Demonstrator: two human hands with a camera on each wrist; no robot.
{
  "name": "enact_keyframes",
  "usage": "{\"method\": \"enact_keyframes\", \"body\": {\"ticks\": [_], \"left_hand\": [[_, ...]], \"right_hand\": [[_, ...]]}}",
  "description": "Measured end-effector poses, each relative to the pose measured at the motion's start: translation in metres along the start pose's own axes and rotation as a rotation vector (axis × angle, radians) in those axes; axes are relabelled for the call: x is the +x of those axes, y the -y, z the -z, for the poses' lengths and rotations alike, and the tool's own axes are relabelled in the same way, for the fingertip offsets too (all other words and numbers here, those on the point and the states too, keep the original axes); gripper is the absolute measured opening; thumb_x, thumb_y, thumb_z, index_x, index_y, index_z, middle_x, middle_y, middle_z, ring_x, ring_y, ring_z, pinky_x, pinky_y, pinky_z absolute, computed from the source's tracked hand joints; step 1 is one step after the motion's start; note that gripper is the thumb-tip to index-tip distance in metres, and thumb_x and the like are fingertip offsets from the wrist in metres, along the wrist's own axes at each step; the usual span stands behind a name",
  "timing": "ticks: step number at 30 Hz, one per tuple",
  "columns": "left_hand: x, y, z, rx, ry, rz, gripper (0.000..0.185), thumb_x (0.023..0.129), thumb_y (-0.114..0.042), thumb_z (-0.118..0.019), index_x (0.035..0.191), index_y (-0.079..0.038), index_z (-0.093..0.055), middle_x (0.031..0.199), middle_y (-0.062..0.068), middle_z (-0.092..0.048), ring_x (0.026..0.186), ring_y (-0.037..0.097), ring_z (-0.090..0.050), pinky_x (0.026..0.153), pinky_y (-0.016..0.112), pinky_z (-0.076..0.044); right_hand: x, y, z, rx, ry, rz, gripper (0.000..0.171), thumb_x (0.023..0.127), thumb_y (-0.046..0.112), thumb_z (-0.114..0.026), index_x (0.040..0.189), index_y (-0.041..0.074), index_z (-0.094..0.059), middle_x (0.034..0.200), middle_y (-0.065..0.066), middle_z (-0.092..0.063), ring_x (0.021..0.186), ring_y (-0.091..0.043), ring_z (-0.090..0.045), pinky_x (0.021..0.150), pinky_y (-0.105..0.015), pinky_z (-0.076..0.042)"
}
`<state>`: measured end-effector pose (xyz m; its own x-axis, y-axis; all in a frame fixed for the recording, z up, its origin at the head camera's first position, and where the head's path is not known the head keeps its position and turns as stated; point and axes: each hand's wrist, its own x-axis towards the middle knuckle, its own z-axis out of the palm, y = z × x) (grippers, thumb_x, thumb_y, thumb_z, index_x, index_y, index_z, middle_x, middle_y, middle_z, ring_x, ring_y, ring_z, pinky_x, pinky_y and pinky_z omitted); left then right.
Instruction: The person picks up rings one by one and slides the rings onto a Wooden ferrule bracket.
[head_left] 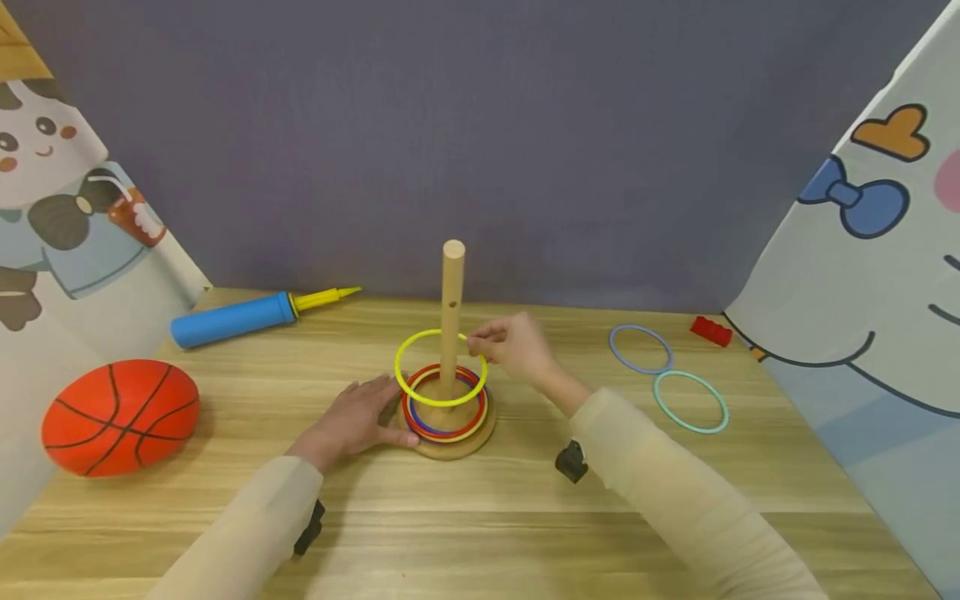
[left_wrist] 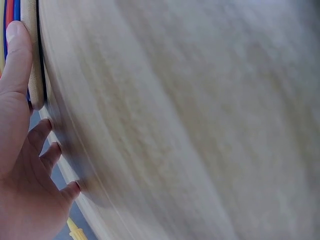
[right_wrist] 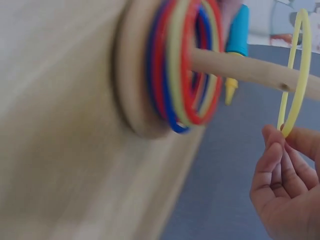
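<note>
Right hand (head_left: 517,346) pinches a yellow ring (head_left: 440,367) that circles the peg (head_left: 452,317) partway down, above the stacked rings (head_left: 444,412) on the base (head_left: 453,446). Left hand (head_left: 356,417) lies flat on the counter (head_left: 480,517) with fingers relaxed, its thumb touching the base edge. A blue ring (head_left: 641,348) and a teal ring (head_left: 690,401) lie to the right, a ball (head_left: 120,417) and pump (head_left: 240,317) to the left.

No readable txt, labels or nos. anywhere.
</note>
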<state>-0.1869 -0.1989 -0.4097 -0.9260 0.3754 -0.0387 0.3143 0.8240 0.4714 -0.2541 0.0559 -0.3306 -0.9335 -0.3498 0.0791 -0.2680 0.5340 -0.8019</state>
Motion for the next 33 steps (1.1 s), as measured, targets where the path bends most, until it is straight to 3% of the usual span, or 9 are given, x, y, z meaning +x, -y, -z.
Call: {"method": "enact_keyframes", "body": {"ticks": [6, 10, 23, 33], "left_hand": [[-0.001, -0.002, 0.001, 0.006, 0.005, 0.009, 0.101, 0.081, -0.055, -0.079, 0.155, -0.001, -0.038, 0.154, 0.030, -0.040, 0.145, 0.049, -0.032, 0.118, 0.068, -0.020], [0.000, -0.002, 0.000, -0.009, 0.003, 0.009, 0.099, 0.082, -0.055, -0.079, 0.156, -0.004, -0.038, 0.155, 0.029, -0.040, 0.146, 0.047, -0.031, 0.118, 0.068, -0.019], [-0.001, -0.002, 0.001, -0.002, 0.001, -0.002, 0.106, 0.081, -0.057, -0.079, 0.156, 0.001, -0.033, 0.159, 0.022, -0.038, 0.146, 0.045, -0.031, 0.118, 0.068, -0.018], [-0.002, -0.003, 0.002, -0.003, 0.003, -0.006, 0.105, 0.081, -0.057, -0.079, 0.156, 0.000, -0.034, 0.158, 0.022, -0.038, 0.146, 0.046, -0.031, 0.117, 0.068, -0.019]], "right_hand": [[-0.007, -0.015, -0.017, -0.039, 0.007, -0.012, 0.017, 0.093, 0.013, -0.076, 0.103, 0.000, -0.079, 0.092, -0.011, -0.078, 0.081, -0.022, -0.075, 0.066, -0.029, -0.061], [-0.010, -0.023, -0.023, -0.041, -0.016, -0.001, 0.016, 0.092, 0.013, -0.077, 0.101, 0.000, -0.080, 0.088, -0.010, -0.078, 0.081, -0.020, -0.075, 0.066, -0.027, -0.060], [-0.016, -0.037, -0.033, -0.027, -0.080, 0.001, 0.010, 0.090, 0.010, -0.078, 0.096, 0.003, -0.081, 0.085, -0.006, -0.077, 0.076, -0.016, -0.073, 0.066, -0.026, -0.058], [-0.017, -0.044, -0.036, -0.037, -0.114, 0.022, 0.014, 0.090, 0.010, -0.078, 0.103, 0.005, -0.079, 0.087, -0.007, -0.075, 0.076, -0.020, -0.070, 0.069, -0.032, -0.059]]}}
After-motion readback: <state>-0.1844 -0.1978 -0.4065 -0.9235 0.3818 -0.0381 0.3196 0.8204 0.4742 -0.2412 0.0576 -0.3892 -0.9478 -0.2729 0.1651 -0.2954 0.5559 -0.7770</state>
